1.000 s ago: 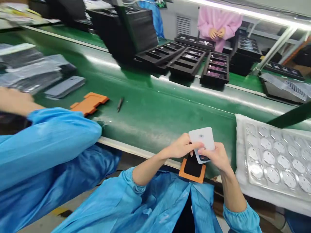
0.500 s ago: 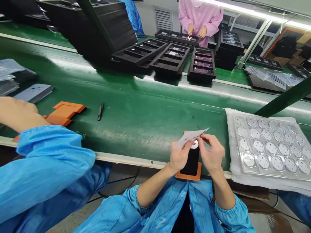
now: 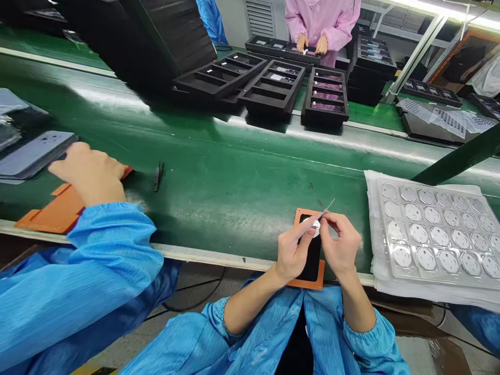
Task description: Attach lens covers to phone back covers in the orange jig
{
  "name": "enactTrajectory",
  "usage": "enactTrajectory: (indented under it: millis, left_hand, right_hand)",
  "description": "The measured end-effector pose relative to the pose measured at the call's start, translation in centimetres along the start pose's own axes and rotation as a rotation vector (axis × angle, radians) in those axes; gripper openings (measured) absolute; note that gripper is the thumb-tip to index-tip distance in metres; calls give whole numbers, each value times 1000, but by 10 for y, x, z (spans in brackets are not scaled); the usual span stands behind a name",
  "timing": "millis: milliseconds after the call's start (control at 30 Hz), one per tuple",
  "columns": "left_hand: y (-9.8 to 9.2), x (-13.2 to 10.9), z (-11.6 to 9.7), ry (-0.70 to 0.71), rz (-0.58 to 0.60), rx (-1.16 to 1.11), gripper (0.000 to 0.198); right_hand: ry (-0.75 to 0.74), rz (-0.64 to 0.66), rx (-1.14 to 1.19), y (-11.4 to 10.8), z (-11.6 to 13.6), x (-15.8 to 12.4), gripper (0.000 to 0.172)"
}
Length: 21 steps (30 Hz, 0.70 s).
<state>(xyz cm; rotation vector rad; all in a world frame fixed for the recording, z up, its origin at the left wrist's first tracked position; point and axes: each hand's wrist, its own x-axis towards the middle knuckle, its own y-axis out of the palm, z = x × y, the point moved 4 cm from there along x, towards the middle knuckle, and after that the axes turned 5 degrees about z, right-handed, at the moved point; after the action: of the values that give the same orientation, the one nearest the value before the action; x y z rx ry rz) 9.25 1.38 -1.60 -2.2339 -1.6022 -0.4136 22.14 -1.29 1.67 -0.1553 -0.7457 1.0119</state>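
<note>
A thin pale sheet (image 3: pixel 305 225), seen nearly edge-on, is pinched in my left hand (image 3: pixel 292 254). Close to that hand's thumb shows a white round piece (image 3: pixel 315 227), partly hidden by the fingers. My right hand (image 3: pixel 340 245) has thumb and forefinger closed at the sheet's right edge; whether they grip the sheet or something small is hidden. Beneath both hands lies an orange frame (image 3: pixel 307 284) with a flat black panel (image 3: pixel 312 260) in it, at the bench's front edge.
To the right a clear tray (image 3: pixel 439 234) holds rows of white discs. Tweezers (image 3: pixel 158 177) lie left on the green bench (image 3: pixel 219 192). A co-worker's hand (image 3: pixel 91 172) is over an orange fixture (image 3: pixel 58 213). Black trays (image 3: pixel 269 94) stand across; a person in pink works behind.
The pale sheet has tilted from showing its face to nearly edge-on, baring more of the orange frame. The co-worker's hand at left has moved right, over the orange fixture.
</note>
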Motion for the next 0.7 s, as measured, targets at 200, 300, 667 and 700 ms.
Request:
enactTrajectory:
  millis: [200, 300, 667, 700]
  left_hand:
    - [1, 3, -8, 111, 11, 18, 37]
    - [2, 1, -5, 79, 43, -13, 38]
    - [-13, 14, 44, -661, -186, -831, 53]
    - [-19, 16, 45, -688, -197, -852, 50]
  right_hand:
    - [-21, -35, -54, 3, 2, 2, 13]
    - [-47, -40, -121, 4, 3, 5, 13]
    - [512, 86, -56, -24, -69, 13, 11]
    - [567, 81, -98, -31, -80, 13, 11]
